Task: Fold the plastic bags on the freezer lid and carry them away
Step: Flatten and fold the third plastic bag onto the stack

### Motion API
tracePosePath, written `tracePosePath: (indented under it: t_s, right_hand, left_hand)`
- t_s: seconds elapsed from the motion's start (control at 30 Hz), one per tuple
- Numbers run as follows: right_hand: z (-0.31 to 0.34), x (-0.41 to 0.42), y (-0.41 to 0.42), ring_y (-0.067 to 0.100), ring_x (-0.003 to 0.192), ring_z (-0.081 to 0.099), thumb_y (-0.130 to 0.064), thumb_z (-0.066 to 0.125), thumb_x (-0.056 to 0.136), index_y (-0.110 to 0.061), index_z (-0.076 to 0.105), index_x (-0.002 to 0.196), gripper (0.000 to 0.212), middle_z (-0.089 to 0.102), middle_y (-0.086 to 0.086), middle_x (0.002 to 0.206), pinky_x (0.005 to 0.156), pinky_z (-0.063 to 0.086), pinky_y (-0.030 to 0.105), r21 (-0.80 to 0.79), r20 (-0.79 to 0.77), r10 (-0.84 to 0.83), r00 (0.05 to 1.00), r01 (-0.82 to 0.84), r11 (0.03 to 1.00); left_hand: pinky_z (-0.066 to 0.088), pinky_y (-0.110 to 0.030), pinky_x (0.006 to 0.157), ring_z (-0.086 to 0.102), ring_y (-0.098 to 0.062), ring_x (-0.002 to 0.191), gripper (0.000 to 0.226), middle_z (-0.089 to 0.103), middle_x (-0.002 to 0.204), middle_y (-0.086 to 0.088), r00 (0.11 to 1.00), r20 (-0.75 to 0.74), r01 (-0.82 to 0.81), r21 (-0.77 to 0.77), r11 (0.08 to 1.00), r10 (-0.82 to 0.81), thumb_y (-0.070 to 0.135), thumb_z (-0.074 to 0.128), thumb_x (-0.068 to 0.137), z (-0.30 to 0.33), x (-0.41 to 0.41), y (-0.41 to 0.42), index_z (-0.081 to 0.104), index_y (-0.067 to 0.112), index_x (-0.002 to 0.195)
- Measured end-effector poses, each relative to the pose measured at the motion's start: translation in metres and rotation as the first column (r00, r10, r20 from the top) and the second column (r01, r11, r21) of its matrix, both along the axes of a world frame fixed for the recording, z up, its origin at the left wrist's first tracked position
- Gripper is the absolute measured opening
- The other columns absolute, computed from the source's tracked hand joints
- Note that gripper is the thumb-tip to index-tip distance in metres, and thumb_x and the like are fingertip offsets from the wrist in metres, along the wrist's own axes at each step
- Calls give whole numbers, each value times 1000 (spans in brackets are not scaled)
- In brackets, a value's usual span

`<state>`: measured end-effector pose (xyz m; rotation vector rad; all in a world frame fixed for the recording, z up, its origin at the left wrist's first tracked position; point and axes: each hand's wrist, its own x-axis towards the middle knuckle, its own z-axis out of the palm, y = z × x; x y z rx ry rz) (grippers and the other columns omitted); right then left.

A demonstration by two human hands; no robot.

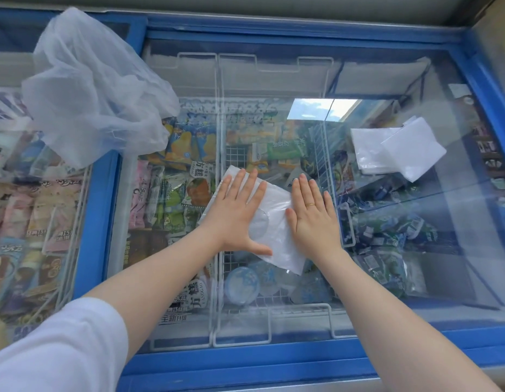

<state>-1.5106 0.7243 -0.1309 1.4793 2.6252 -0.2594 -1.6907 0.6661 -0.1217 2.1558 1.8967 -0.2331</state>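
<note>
Left hand (pixel 236 215): flat, fingers straight and spread, palm down on the half-folded bag (pixel 274 230). Right hand (pixel 312 215): likewise flat, fingers straight and close together, ring on one finger, pressing the bag's right side. Bag: white, thin, lying flat on the glass freezer lid (pixel 387 267), centre, corner poking out towards the near edge. Step judged in hand: smoothing out air ahead of the next fold. Best done by sweeping palms outward from the middle, keeping one hand anchoring since film on glass probably slides, then creasing firmly. Folded bags (pixel 398 148): stacked well to the right on the same lid. Loose bag (pixel 95 89): crumpled, unfolded, far left. Below the glass: ice-cream packets (pixel 172 199) in wire baskets.
</note>
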Motion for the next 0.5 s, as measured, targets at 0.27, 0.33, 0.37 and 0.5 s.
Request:
tracePosePath:
  t_s: [0.27,0.33,0.37,0.5]
  right_hand:
    - [23,15,-9,40,125,46,-34,39,94,-1,41,137,55,43,20,141,98,41,47,-22,-2,31,1000,-31,999]
    - [29,20,-8,42,107,54,-30,44,91,2,45,133,52,52,23,129,85,48,45,-22,-22,76,997,-76,997]
    - [33,21,-6,40,109,49,-28,48,92,-1,38,137,53,46,21,132,89,43,43,-52,-59,69,996,-72,996]
    - [49,22,9,32,100,52,-26,63,86,-12,30,135,60,52,14,115,77,44,38,-326,-155,-105,982,49,944]
  left_hand:
    - [14,-52,110,19,-34,140,103,13,155,-10,985,49,150,226,962,-165,47,78,64,23,19,-28,20,27,146]
    - [38,-52,98,49,-37,123,86,48,138,-13,963,21,250,299,921,-268,18,88,46,22,29,-41,54,23,125]
    - [45,-50,93,55,-36,116,76,55,131,-13,955,17,277,306,911,-296,11,86,41,20,34,-47,63,20,113]
    - [54,-40,79,67,-30,94,39,68,108,-12,967,109,180,348,920,-230,16,72,57,19,57,-63,70,7,95]
